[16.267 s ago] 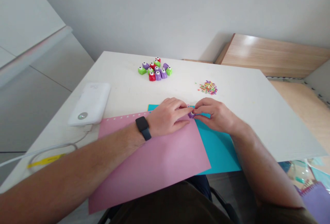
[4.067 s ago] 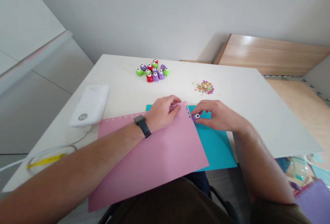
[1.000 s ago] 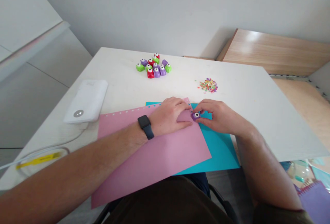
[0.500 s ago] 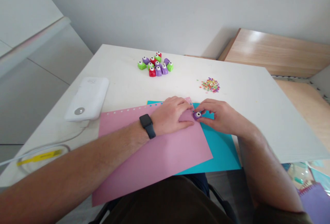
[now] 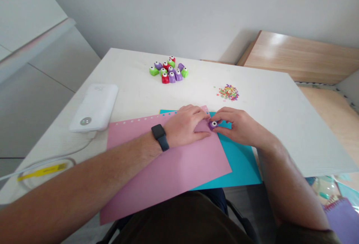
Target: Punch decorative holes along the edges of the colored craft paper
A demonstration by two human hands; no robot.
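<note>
A pink sheet of paper (image 5: 168,169) lies askew over a turquoise sheet (image 5: 241,165), with a row of small punched holes along its far edge. My left hand (image 5: 189,126) rests flat on the pink sheet near its upper right corner, fingers stretched out and thumb apart. Between the thumb and fingers of my right hand (image 5: 238,124) is a small purple craft punch (image 5: 213,124) with a star on its white button. The punch sits at the right edge of the pink sheet; whether the paper is in its slot is hidden.
Several red, green and purple craft punches (image 5: 171,77) stand in a cluster at the back of the white table (image 5: 134,87). A pile of colourful paper cut-outs (image 5: 229,92) lies right of them. At left are a white power bank (image 5: 97,105) and a cable with a yellow tag (image 5: 42,171).
My right hand has shifted the purple craft punch slightly left, onto the edge of the pink sheet. My left hand has stayed in place.
</note>
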